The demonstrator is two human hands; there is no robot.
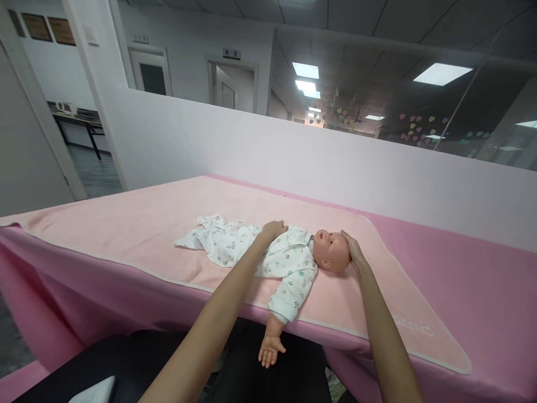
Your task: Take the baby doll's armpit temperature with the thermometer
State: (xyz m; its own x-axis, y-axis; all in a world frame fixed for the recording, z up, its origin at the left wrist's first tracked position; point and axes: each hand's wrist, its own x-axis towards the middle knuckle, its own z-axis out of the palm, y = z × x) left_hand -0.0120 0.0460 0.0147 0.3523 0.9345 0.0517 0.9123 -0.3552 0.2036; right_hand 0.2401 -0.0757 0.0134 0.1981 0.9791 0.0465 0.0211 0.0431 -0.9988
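Observation:
A baby doll (291, 258) lies on its back on a light pink blanket (168, 207), its head toward the right. It wears a white printed top and white printed trousers (229, 246). One doll arm hangs past the table's front edge, with its bare hand (272, 350) palm up. My left hand (274, 228) lies across the doll's middle, its fingers curled over the far side onto the clothing. Cupped against the crown of the doll's head (333, 252) is my right hand (353, 246); part of its fingers is hidden behind the head.
Under the blanket, a darker pink cloth (470, 274) covers the table and drapes over its front. A low white wall (319, 159) with glass above stands behind. At the lower left, a white flat object (94, 390) rests on a black surface.

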